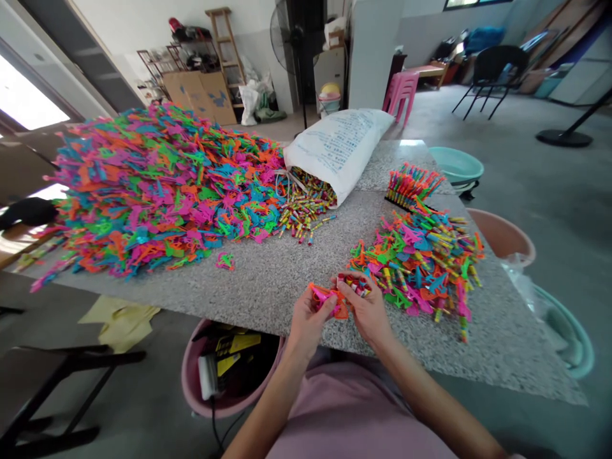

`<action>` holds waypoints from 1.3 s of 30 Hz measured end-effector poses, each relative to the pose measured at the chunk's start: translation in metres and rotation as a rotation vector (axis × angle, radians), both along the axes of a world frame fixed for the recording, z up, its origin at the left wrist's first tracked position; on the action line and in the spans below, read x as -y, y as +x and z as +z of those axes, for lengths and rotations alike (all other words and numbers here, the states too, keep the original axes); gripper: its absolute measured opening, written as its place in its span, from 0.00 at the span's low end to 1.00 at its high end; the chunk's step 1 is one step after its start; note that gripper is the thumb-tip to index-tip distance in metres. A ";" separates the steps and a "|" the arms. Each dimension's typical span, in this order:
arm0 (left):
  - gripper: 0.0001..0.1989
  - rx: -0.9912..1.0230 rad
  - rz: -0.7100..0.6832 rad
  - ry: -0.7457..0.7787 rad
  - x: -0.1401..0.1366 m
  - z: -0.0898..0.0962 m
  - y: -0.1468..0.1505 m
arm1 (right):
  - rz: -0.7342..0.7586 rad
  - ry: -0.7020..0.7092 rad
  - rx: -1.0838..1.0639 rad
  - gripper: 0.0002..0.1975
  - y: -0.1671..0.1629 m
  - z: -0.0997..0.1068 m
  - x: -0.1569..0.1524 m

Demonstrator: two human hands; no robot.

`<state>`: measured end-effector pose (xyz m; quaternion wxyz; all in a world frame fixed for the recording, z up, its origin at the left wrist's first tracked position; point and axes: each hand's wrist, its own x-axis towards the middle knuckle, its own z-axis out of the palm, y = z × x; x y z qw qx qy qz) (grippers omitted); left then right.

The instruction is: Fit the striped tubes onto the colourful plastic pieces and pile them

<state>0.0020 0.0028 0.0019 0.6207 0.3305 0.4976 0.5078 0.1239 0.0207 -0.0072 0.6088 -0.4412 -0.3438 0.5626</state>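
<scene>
My left hand (306,319) is closed on pink and orange plastic pieces (322,294), close to the table's front edge. Right beside it, my right hand (370,312) curls around several short red-and-yellow tubes (359,285). The fingertips of both hands nearly meet, and an orange piece (341,308) shows between them. To the right of my hands lies a pile of plastic pieces joined to patterned tubes (421,255). More tubes (306,213) spill from the mouth of a white woven sack (347,143). A large heap of bright plastic pieces (157,185) covers the table's left side.
The speckled stone table (268,280) has a small loose pink-and-green cluster (224,261) on it. A dark rack of upright tubes (411,185) stands at the back right. Below the front edge is a pink tub (191,376); further basins (459,164) line the right side.
</scene>
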 end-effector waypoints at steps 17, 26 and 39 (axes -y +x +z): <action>0.13 -0.032 -0.020 0.100 0.001 0.019 -0.008 | 0.033 0.391 0.739 0.06 0.027 0.031 0.017; 0.13 -0.170 -0.075 0.217 -0.004 0.015 -0.016 | 0.154 0.397 0.806 0.07 0.034 0.036 0.016; 0.33 -1.090 0.301 0.044 -0.100 -0.038 -0.106 | -0.339 0.272 1.250 0.16 0.114 -0.017 -0.020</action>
